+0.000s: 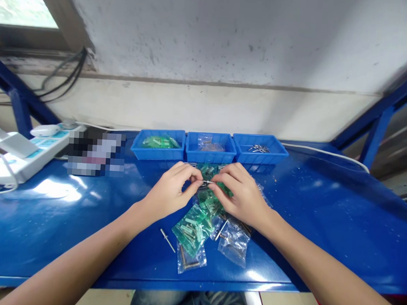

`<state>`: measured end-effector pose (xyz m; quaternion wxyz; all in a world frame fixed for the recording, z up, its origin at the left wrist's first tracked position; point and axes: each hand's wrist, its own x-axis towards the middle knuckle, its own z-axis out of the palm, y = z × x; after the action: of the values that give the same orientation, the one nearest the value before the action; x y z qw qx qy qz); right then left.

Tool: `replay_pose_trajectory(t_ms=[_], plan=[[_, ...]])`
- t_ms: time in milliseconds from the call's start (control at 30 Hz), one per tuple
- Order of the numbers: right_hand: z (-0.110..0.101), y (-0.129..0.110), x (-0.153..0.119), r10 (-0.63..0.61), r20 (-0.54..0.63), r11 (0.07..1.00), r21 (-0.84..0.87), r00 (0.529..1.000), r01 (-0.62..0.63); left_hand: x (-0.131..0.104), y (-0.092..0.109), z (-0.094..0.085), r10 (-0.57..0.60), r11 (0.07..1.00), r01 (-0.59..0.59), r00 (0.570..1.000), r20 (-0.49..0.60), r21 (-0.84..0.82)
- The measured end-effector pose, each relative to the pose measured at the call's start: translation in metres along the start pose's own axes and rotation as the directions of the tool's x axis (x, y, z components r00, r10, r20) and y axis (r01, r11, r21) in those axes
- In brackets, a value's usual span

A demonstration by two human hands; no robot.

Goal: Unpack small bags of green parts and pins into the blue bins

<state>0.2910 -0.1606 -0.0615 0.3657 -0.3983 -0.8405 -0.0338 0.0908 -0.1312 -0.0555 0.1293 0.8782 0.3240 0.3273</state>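
My left hand and my right hand meet above the middle of the table, thumbs and fingertips pinched on the two ends of a small pop rivet. Beneath and between them lies a pile of small plastic bags. A green bag with light pieces in it rests on top. Clear bags with brown screws lie at the near side, another clear bag to the right. One loose pop rivet lies left of the pile, and a second rivet sits among the bags.
Behind the pile stand three blue bins: the left bin holds green bags, the middle bin clear bags, the right bin loose rivets. A white power strip with plugs lies at the left. A white cable runs along the back right.
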Motion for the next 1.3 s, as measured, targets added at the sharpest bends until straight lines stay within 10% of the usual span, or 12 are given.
replay_pose_trajectory(t_ms=[1300], plan=[[-0.0036,-0.0042,0.0014,-0.048,-0.048,0.999,-0.021,0.998,0.047,-0.0034,0.0017,0.0018,-0.031,0.999,0.030,0.997,-0.072,-0.024]])
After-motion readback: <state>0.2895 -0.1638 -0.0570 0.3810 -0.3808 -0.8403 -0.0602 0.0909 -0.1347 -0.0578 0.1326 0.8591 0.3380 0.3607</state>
